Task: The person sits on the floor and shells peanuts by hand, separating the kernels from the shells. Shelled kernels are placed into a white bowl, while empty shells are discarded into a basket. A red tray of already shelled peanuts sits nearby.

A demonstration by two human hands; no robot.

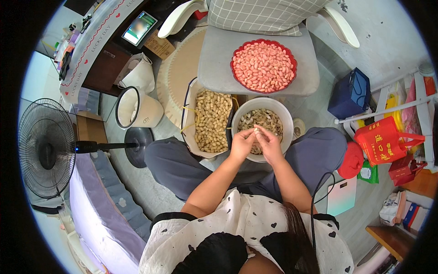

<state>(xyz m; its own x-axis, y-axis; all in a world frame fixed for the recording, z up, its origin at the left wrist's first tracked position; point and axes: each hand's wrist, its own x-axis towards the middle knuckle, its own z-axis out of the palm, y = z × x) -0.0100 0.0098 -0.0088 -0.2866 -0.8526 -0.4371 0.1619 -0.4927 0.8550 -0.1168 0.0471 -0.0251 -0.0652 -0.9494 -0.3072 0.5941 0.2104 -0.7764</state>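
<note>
My left hand and my right hand meet at the fingertips over a white bucket. Pinched between them is a small pale peanut; whether it is whole or cracked is too small to tell. Broken peanut shells lie inside the bucket under my hands. To its left stands an open bag full of unshelled peanuts. Beyond the bucket, a red scalloped bowl heaped with pink shelled peanuts rests on a grey chair seat.
A black floor fan and a cream bin stand at left. A small cup sits right of the bucket. Farther right are a blue box, a red bag and a scale. A black cable hangs by my right arm.
</note>
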